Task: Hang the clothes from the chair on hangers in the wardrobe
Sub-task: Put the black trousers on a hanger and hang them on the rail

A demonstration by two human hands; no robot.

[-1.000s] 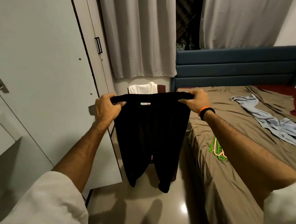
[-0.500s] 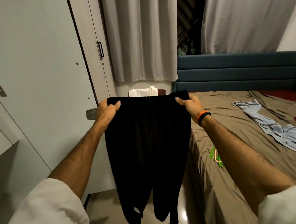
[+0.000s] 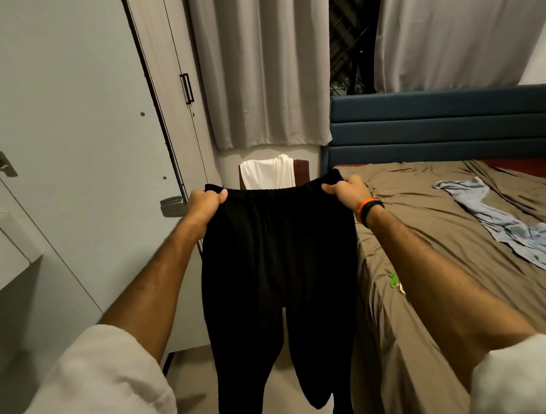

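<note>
The black pants point(image 3: 278, 270) are held up by the waistband, stretched between both hands. One corner is pinched in the left hand point(image 3: 205, 202) and the other in the right hand point(image 3: 347, 192). The legs hang down loose below the hands. The cloth looks soft, floppy and light, so it is best held at the waistband. Green hangers point(image 3: 398, 284) are seen on the bed point(image 3: 440, 229), under the right arm.
</note>
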